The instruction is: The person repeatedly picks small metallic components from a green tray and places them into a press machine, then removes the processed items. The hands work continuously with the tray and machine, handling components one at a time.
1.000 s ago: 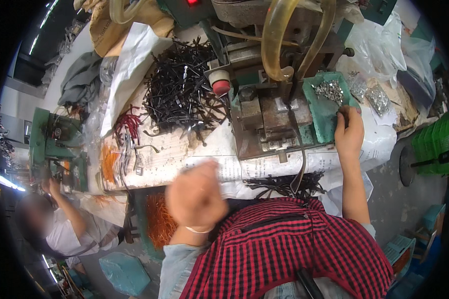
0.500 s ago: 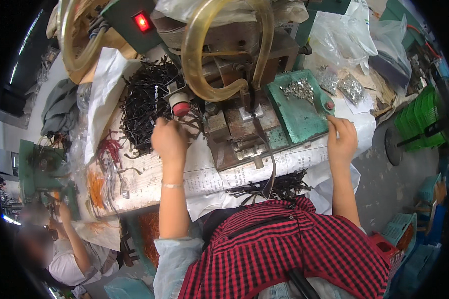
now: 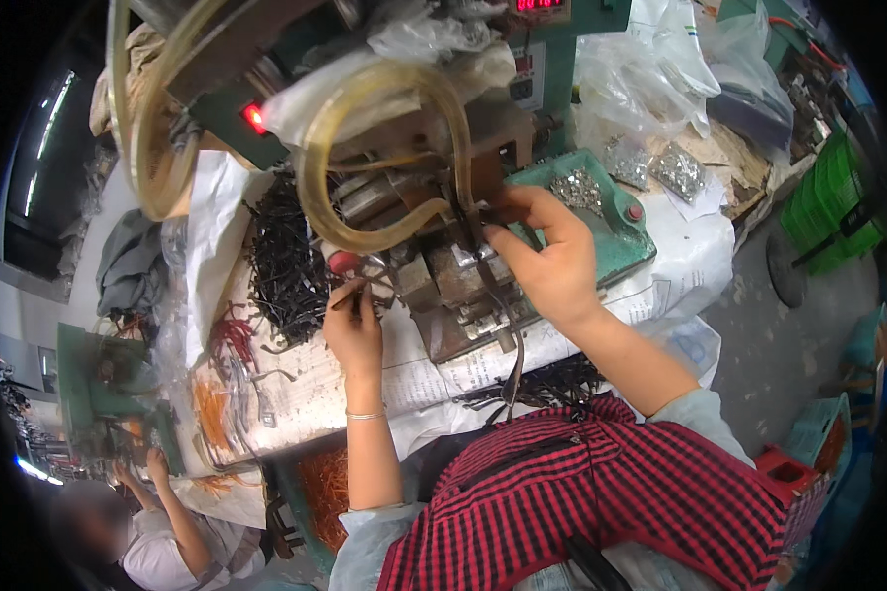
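Observation:
My right hand (image 3: 554, 258) reaches into the press (image 3: 463, 281), its thumb and fingertips closed together beside the tooling. What they pinch is hidden by the fingers and the machine. A long black strap (image 3: 508, 330) runs from a small metal piece at the tooling down over the front edge towards my lap. My left hand (image 3: 355, 330) is closed in a pinch in front of the red button (image 3: 344, 262), with a short dark strip end between its fingers. Just behind it lies a heap of black straps (image 3: 286, 271).
A green tray (image 3: 626, 236) with small metal pieces stands right of the press. A thick clear hose (image 3: 315, 158) loops in front of the machine. More black straps (image 3: 552, 384) lie at the front edge. A person (image 3: 182, 527) works at the lower left.
My right hand has moved left from the green tray's edge to the press tooling. The left hand has closed in a pinch near the red button. The whole view has shifted and tilted.

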### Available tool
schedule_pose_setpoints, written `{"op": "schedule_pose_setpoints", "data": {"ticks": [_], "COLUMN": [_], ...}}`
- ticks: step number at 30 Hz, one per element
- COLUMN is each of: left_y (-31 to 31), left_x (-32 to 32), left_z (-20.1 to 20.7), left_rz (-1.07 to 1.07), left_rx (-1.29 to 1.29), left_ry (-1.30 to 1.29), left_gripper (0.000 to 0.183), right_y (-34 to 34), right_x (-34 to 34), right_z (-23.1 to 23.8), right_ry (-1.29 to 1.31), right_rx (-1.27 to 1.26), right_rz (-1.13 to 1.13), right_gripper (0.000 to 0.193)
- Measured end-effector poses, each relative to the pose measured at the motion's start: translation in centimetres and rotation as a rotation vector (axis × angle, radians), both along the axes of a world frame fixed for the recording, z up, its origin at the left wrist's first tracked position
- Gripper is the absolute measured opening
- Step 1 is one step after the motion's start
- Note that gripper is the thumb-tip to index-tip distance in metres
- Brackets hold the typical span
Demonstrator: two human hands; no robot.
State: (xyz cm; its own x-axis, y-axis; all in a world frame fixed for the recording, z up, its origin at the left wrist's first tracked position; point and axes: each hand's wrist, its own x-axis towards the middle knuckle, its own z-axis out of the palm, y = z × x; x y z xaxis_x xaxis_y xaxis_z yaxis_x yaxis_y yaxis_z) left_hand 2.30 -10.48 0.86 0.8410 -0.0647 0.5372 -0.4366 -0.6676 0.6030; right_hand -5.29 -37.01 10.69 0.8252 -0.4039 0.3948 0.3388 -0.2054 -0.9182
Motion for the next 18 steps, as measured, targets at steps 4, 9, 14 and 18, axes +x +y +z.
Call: {"op": "schedule_pose_setpoints", "data": {"ticks": [4,9,14,18], "left_y": [-2.7,-6.1,-7.3,-7.2], "left_x": [-2.3,-5.6,-4.6,-6.3], "left_z": [5.0,15.3,17.0,13.9], "left_rz": [-0.131,-0.489,-0.413,-0.521], "left_rx": [-0.499,-0.674,-0.658,-0.248], "left_ry": [-0.046,-0.238,-0.240,-0.386], "left_gripper": [0.009,0.011,0.009,0.007], "right_y": [0.4,1.6,2.3,0.7], "right_x": [-0.6,-0.5,-2.3,-4.9], "right_z": [-0.7,0.3,1.9,4.0], "right_ry": [0.001,-0.073,-0.001,0.042], "right_rx": [0.067,0.105,0.343,0.436], "right_rz": [0.006,0.027,0.180,0.416], "right_gripper": [0.056,0.059,0.068,0.076]}}
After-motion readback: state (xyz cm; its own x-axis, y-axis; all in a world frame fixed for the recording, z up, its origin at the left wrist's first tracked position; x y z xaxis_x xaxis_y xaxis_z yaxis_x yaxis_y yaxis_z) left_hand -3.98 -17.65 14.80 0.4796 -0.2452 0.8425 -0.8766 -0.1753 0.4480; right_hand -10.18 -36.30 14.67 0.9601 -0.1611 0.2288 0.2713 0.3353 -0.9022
